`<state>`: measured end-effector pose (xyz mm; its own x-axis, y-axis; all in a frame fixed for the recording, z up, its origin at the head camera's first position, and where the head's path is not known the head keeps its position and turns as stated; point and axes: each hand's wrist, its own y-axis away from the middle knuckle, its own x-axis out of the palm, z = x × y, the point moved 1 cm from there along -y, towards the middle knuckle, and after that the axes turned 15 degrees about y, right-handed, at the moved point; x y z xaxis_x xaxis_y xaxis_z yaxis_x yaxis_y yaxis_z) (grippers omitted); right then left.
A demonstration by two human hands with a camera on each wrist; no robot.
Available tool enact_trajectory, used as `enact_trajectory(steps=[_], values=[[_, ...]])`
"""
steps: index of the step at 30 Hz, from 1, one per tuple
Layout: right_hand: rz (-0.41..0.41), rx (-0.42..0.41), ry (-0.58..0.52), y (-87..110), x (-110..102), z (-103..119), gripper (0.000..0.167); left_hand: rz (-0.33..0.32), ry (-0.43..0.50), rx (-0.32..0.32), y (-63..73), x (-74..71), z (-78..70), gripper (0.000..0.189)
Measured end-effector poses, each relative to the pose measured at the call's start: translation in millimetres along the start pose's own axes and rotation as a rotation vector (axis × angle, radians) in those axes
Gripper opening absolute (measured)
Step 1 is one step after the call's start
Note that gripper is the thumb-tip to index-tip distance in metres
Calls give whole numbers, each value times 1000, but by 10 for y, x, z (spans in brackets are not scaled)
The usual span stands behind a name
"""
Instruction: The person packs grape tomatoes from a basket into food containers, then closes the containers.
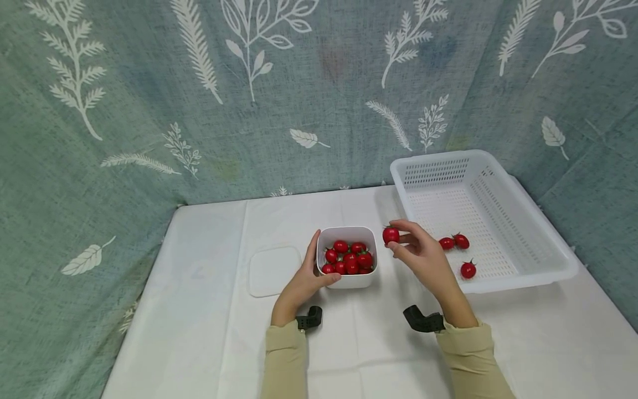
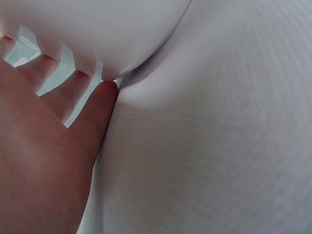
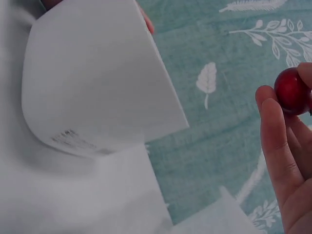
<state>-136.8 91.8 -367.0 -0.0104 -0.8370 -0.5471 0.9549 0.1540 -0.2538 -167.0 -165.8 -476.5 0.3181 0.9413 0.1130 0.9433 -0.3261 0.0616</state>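
Note:
A small white square container (image 1: 355,281) stands on the table, holding several red cherry tomatoes (image 1: 350,259). My left hand (image 1: 302,281) grips its left side, thumb over the front rim and fingers along the wall. In the left wrist view the fingers (image 2: 95,109) lie against the white container wall (image 2: 112,34). Just right of the container, my right hand (image 1: 423,255) pinches one cherry tomato (image 1: 391,235) between thumb and fingertips, above the table. The right wrist view shows this tomato (image 3: 291,91) beside the container (image 3: 97,73), level with its rim.
A large white perforated basket (image 1: 518,221) sits at the right, with cherry tomatoes (image 1: 468,270) lying on its floor. Left of the container, a flat white lid (image 1: 274,271) rests on the white-covered table (image 1: 199,310). A green leaf-patterned curtain (image 1: 299,111) hangs behind the table.

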Motion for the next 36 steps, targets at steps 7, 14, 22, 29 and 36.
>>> enact_trajectory(steps=[7,14,22,29,36], values=[[-18,13,-54,-45,232,-191,42,-4,5,6,6,3,-3,95],[-72,28,-95,-53,453,-288,41,10,15,-16,27,34,-60,95],[-136,27,-77,-36,512,-161,39,32,10,-15,95,93,-252,95],[-156,35,-4,-15,535,-81,38,20,27,-8,32,35,-91,95],[-177,40,77,-53,666,-390,39,13,11,21,-10,0,20,94]])
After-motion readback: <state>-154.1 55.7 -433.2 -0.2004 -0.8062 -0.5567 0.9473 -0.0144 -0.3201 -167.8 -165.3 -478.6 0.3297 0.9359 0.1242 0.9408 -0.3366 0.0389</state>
